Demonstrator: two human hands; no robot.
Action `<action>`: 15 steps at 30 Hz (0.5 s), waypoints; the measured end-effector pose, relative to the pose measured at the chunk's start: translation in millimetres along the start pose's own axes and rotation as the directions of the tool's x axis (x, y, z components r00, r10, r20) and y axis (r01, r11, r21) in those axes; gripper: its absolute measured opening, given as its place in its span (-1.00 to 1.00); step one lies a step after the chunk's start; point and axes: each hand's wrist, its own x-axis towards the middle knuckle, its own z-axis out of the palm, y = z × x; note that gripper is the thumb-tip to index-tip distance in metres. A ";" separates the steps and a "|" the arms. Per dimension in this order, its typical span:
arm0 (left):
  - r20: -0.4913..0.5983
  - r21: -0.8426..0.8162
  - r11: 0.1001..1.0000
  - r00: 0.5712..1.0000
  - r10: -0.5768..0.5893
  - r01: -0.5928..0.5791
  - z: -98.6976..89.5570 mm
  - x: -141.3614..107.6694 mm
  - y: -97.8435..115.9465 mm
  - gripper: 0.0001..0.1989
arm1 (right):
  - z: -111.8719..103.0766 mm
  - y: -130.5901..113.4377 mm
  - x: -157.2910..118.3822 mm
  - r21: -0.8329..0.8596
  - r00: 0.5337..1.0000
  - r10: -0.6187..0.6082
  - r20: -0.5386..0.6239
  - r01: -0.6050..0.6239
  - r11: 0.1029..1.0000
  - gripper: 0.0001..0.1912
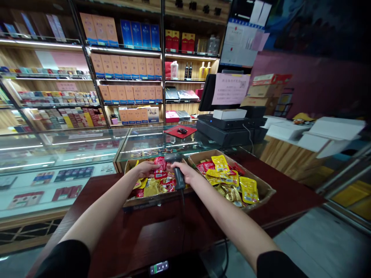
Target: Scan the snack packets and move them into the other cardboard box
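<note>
We are clasping a dark scanner (179,178) in our right hand (186,172) and holding a red packet (160,170) in our left hand (145,169), the two apart over a carton (158,199). Beside it another carton (265,196) is sitting; beyond, a monitor (206,94) is standing.

I log scanner (179,178): dark grey. Packet (160,163): red, dark-striped barcode (159,175) on white. Pouches (249,191): yellow, red, gold. Cartons (146,201): brown. Countertop (136,231): dark reddish-brown. Mouse pad (174,132): red. Sleeves (65,259): black. Shelf boxes (126,66): tan-orange, blue lower band.
</note>
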 end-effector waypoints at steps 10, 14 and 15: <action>-0.132 -0.052 0.998 0.991 0.017 -0.024 -1.7 6.8 11.9 -0.60 | 19.6 29.4 -51.0 -0.257 0.993 -0.111 0.036 0.116 0.960 -0.85; -0.143 -0.076 0.995 0.989 0.046 -0.057 -0.1 11.0 12.4 -0.60 | 23.6 54.4 -59.1 -0.360 0.978 -0.202 0.050 0.206 0.910 -0.80; -0.147 -0.083 0.994 0.988 0.051 -0.064 0.1 12.2 12.3 -0.60 | 24.6 60.2 -59.5 -0.382 0.973 -0.224 0.051 0.226 0.896 -0.79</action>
